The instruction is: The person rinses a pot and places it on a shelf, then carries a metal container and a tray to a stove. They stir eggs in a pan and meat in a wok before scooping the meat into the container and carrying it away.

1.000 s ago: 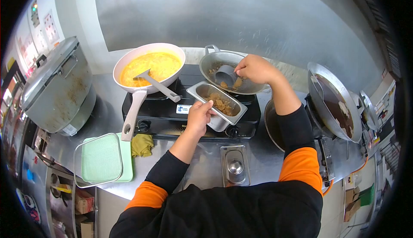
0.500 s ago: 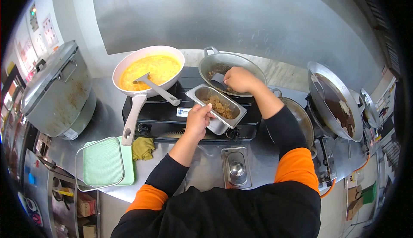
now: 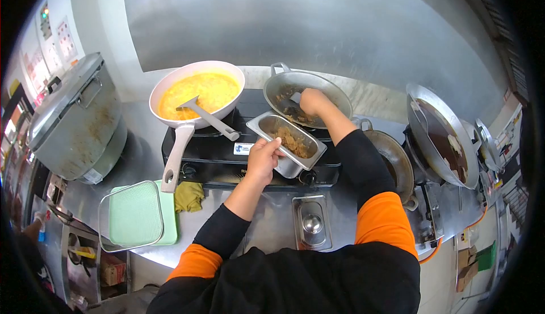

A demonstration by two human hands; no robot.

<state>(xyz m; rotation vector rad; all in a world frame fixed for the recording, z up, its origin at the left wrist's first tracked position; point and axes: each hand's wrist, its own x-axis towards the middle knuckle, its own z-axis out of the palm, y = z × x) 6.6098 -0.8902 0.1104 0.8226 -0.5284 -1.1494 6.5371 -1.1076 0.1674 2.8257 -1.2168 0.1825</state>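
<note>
My right hand (image 3: 314, 101) has slid deeper into the steel wok (image 3: 318, 81), fist round the scoop (image 3: 294, 99), digging again. My left hand (image 3: 264, 154) still pinches the steel tray (image 3: 286, 166) of fried bits over the stove (image 3: 210, 146).

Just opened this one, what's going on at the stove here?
A person stands at a black two-burner stove. Their left hand holds a rectangular steel container of brown food above the stove. Their right hand reaches into the round steel wok behind it; what it grips is unclear. A white frying pan of yellow egg mixture sits on the left burner.
</note>
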